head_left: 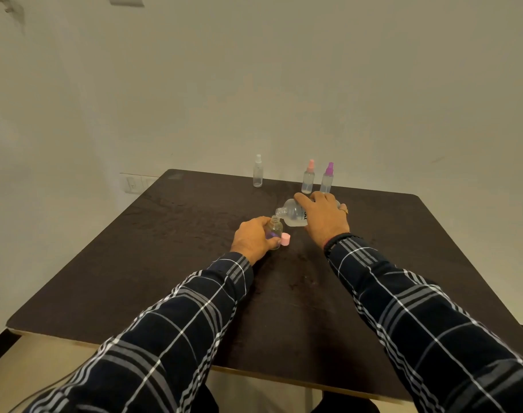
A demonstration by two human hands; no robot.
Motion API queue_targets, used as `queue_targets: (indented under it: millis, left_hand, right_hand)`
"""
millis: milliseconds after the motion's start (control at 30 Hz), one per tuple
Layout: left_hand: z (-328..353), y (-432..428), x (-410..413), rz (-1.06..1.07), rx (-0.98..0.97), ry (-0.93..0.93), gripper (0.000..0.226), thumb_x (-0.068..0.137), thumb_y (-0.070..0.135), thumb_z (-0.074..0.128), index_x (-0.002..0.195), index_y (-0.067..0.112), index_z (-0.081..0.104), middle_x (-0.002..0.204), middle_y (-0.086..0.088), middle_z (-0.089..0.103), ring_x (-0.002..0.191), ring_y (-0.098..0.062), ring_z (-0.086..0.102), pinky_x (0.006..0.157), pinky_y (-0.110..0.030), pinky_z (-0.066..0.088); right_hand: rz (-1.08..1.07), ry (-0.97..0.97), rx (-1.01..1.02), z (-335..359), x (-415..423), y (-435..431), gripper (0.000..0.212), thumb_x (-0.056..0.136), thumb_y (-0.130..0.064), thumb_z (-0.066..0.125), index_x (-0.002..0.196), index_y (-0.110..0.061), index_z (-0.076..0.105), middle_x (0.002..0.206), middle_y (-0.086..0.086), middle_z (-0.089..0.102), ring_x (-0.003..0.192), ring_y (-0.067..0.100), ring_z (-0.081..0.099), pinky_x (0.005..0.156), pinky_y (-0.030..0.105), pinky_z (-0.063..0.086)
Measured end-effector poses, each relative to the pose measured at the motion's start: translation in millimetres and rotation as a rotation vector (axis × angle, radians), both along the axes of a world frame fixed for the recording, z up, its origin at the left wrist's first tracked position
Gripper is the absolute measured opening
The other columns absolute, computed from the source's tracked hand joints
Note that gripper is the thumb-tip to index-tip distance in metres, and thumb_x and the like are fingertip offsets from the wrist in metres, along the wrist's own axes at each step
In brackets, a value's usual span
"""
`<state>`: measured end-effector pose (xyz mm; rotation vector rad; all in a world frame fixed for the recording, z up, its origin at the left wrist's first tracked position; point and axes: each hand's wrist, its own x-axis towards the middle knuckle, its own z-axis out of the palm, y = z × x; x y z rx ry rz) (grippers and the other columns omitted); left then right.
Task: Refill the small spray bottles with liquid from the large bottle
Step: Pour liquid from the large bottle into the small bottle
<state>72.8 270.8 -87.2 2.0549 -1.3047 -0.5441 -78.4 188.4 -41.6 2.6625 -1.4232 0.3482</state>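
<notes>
Dark table (165, 248) with rounded corners. Near its far edge stand three small upright spray bottles: a clear-capped bottle (258, 175) to the left, well apart from a pink-capped bottle (308, 177) and a purple-capped bottle (327, 177), which stand just beside each other. A pink cap (285, 239) lies near the centre.

The right hand (323, 217) hides most of the large bottle (290, 214) and, at twelve o'clock, the base of the purple-capped bottle (327, 179).

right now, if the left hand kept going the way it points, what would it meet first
Likely the large bottle tilted in the right hand; the small bottle the left hand grips would touch its neck.
</notes>
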Motion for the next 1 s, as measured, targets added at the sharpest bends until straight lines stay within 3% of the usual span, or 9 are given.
queue_targets:
  millis: [1000]
  left_hand:
    - [0.5, 0.8, -1.8, 0.006, 0.002, 0.021, 0.056, 0.081, 0.03, 0.083, 0.132, 0.021, 0.061, 0.118, 0.0, 0.069, 0.108, -0.019, 0.064, 0.1, -0.042, 0.052]
  right_hand:
    - [0.009, 0.045, -0.031, 5.2, 2.6, 2.2, 0.064, 0.092, -0.016, 0.066, 0.144, -0.034, 0.034, 0.142, 0.011, 0.043, 0.136, 0.035, 0.036, 0.108, 0.069, 0.031]
